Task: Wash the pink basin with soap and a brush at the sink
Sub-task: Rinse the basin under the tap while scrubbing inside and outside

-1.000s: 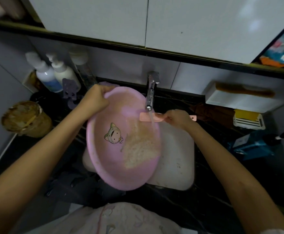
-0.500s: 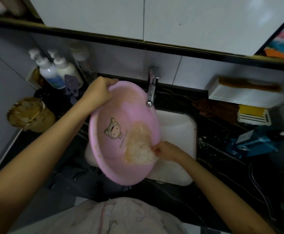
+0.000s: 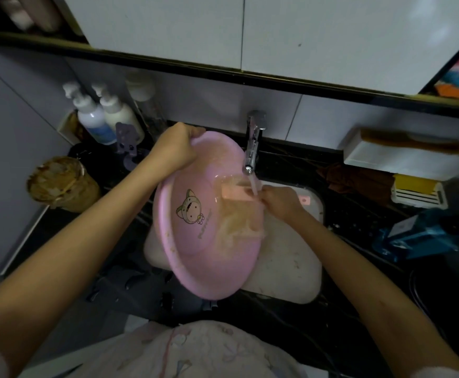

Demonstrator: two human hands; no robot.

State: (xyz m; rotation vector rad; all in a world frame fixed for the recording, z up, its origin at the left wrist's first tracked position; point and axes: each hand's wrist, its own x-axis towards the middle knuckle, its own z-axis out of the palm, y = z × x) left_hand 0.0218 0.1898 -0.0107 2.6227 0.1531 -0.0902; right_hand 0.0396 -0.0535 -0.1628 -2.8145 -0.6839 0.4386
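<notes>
The pink basin (image 3: 195, 255), with a cartoon figure printed inside, is tilted over the white sink (image 3: 291, 268). My left hand (image 3: 176, 151) grips its far rim. My right hand (image 3: 280, 203) holds a pink brush (image 3: 236, 193) against the basin's upper right inside, under the stream of water from the chrome tap (image 3: 253, 145). Foamy brownish suds (image 3: 236, 225) run down the basin's right side.
Two white pump bottles (image 3: 100, 115) stand at the back left beside a purple holder (image 3: 126, 139). A brown container (image 3: 59, 184) sits on the left of the dark counter. A white box with a comb (image 3: 408, 154), a yellow-and-white item (image 3: 419, 190) and a blue object (image 3: 419, 236) are at the right.
My right hand has swept up from the basin's lower right to its upper part, back under the tap with the brush. The suds patch has spread downward. My left hand keeps its hold.
</notes>
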